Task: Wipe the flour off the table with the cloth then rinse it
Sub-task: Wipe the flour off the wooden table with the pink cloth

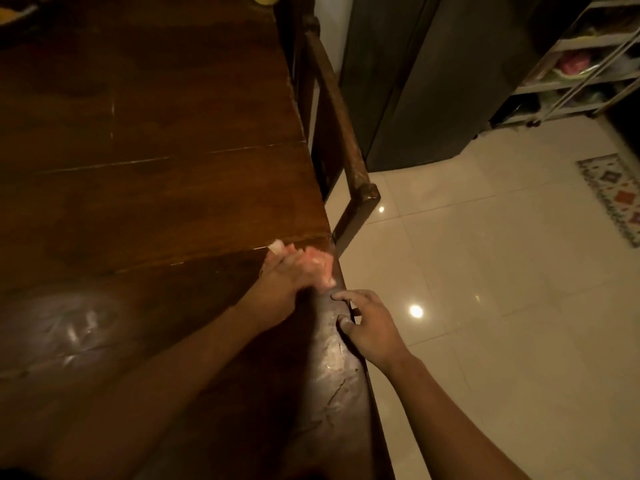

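Dark wood fills my feed: the left hand (294, 273) bunches a pink cloth (317, 262) tight at the right edge of the table (156, 150), pressing it down, I judge, to sweep flour (74, 327) over the side. The right hand (370, 323), holding nothing, fingers spread, touches that edge just nearer than the cloth, seemingly cupped to catch what falls. Pale smears lie near left. Blur hides the left fingertips, and the right palm faces away.

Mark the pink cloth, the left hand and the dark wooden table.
pink cloth (318, 263), head view, crumpled middle.
left hand (282, 278), head view, back of hand.
dark wooden table (156, 202), head view, bare top.
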Available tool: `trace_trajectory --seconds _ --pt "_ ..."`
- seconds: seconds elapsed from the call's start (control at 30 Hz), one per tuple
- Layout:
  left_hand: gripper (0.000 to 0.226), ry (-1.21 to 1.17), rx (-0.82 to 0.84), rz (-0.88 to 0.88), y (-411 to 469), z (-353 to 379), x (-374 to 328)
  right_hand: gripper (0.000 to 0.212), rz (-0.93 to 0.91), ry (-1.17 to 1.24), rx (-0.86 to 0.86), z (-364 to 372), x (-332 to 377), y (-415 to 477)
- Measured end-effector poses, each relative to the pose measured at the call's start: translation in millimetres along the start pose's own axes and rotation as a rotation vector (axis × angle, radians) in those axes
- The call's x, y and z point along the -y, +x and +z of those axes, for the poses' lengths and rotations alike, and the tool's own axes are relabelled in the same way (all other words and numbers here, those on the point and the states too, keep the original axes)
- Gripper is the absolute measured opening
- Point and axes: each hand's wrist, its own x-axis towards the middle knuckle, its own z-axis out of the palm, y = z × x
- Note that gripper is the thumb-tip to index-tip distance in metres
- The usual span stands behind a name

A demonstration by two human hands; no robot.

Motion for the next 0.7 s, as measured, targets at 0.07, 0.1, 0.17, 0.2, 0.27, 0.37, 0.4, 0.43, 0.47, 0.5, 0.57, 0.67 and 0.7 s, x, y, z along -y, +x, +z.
trace_trajectory --seconds 0.07,0.1,0.17,0.2,0.27,0.37,0.4,0.43,0.47,0.5,0.57,0.67,0.7 --pt "0.083 0.007 0.153 0.040 -12 -11 2 0.043 -0.011 0.002 -0.012 -3 0 6" --pt "0.083 0.023 0.213 -0.014 -7 -18 1 0.043 -0.020 0.001 -0.005 -5 0 9" --pt "0.082 0.042 0.172 -0.212 17 -30 -4 0.042 -0.023 0.003 0.029 -11 0 14" --pt "0.082 0.046 0.096 -0.301 32 -30 -6 0.041 -0.021 0.000 0.053 -14 1 16" --pt "0.083 0.080 -0.044 -0.443 55 -23 -14 0.040 -0.033 -0.014 0.108 -20 0 20" --pt "0.083 0.075 -0.057 -0.542 69 -1 -36 0.039 -0.054 -0.050 0.173 -27 -6 29" --pt "0.082 0.086 -0.005 -0.532 67 2 -44 0.038 -0.062 -0.055 0.183 -29 -8 32" --pt "0.078 0.114 0.054 -0.490 60 4 -49 0.037 -0.075 -0.060 0.195 -31 -10 35" --pt "0.073 0.136 0.089 -0.419 51 5 -51 0.036 -0.096 -0.073 0.216 -33 -11 37" --pt "0.070 0.119 0.106 -0.357 39 5 -53 0.036 -0.118 -0.098 0.241 -37 -11 40" --pt "0.076 0.056 0.100 -0.333 11 1 -58 0.039 -0.162 -0.150 0.260 -45 -8 45" --pt "0.087 0.086 0.038 -0.487 -11 0 -65 0.030 -0.254 -0.146 0.113 -68 10 50" --pt "0.090 0.091 -0.019 -0.576 -10 3 -67 0.030 -0.308 -0.144 0.031 -79 18 53"
